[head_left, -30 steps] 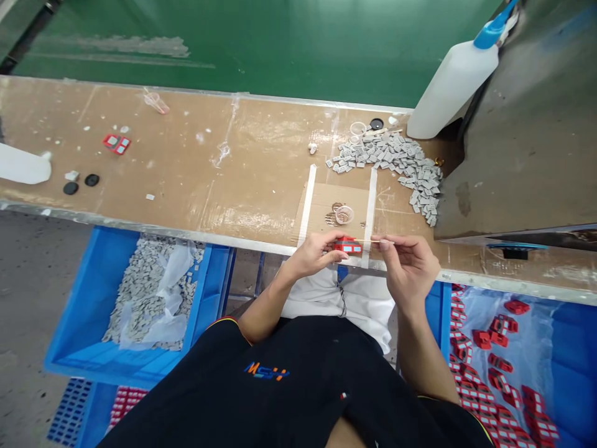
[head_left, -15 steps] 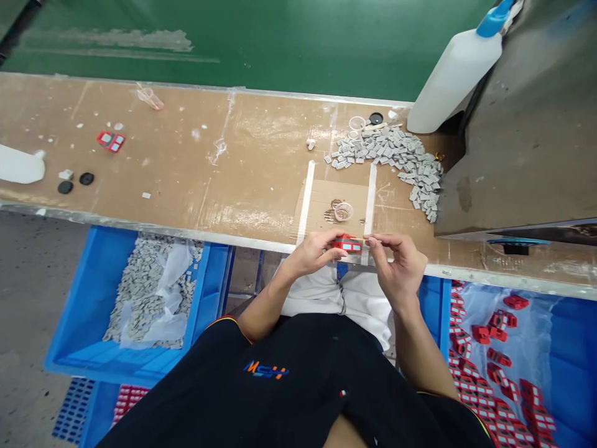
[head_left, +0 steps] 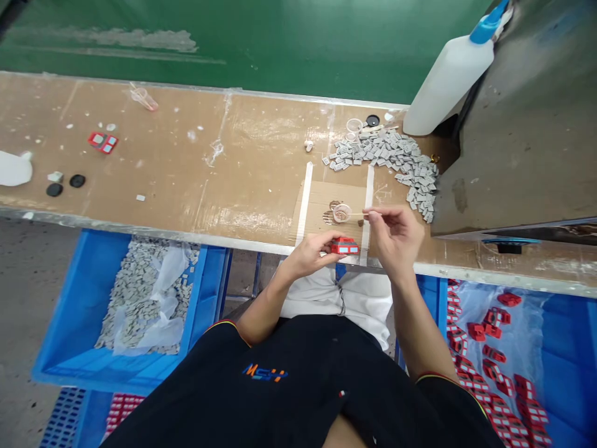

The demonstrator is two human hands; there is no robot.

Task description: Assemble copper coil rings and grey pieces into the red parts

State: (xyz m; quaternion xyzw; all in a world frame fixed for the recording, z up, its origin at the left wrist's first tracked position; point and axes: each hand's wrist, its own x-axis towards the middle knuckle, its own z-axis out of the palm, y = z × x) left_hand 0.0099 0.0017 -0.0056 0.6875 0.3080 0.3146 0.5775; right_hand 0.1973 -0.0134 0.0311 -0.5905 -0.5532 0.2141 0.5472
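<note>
Red plastic shows between the thumb and fingers of the left hand [head_left: 310, 254]: a small toy [head_left: 344, 246] with pale panes on its near face, held just above the near edge of the bench [head_left: 252, 155]. That grip is much as it was a moment ago. The change is on the other side. The right hand [head_left: 396, 239] pinches a thin stick [head_left: 358, 214] between thumb and forefinger, and where the stick lay close along the top of the toy half a second earlier, it now points at the small clear cup [head_left: 342, 213] farther in. Its tip reaches the cup's rim; whether it touches anything inside is too small to tell.

So toy and stick are now apart, and the work appears to have passed from the toy to the cup, with the toy kept ready in the left hand. The cup sits on a cardboard patch [head_left: 321, 190] between two white tape strips [head_left: 305, 202]. Beyond it, the heap of grey pieces [head_left: 396, 155] looks undisturbed, as do the red toys [head_left: 497, 404] in the right-hand bin [head_left: 571, 367].
</note>
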